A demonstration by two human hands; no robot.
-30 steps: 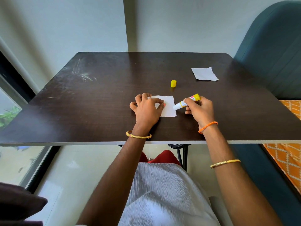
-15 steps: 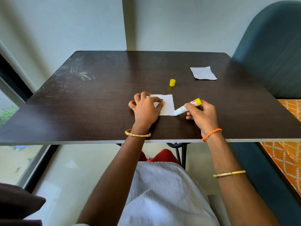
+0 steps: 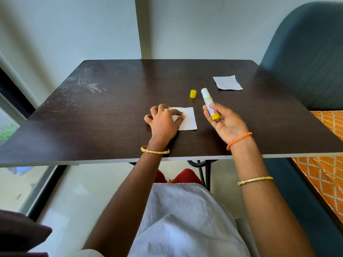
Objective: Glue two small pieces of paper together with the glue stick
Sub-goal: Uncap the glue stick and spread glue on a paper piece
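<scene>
Closest to us, our left hand [image 3: 164, 119] rests on the near paper [image 3: 186, 118]. Its fingers are bent, and the tips press the left part of the sheet down onto the dark table [image 3: 111, 112]. The right part of the sheet shows bare and white. We cannot tell from here if there is glue on it.

Just to the right, our right hand [image 3: 225, 122] is turned palm up and lifted off the table. Its thumb and fingers pinch the glue stick [image 3: 209, 104] near the yellow bottom end. The stick points up and away from us, leaning a little to the left. Its white open tip is the far end. It does not touch the paper.

A little farther, past the near paper, the small yellow cap [image 3: 193, 94] stands by itself. The tip of the glue stick is just beside it, on its right. So we think the right hand is the one nearer to the cap.

Farthest away, to the right, lies the second paper [image 3: 227, 82], flat and alone. It is well apart from both hands. It lies far ahead of the right hand, so the right hand is nearer to it than the left.

We think the next job is to bring that far sheet over onto the near one. The right hand is busy with the stick, so it may need to put the stick down first.
</scene>
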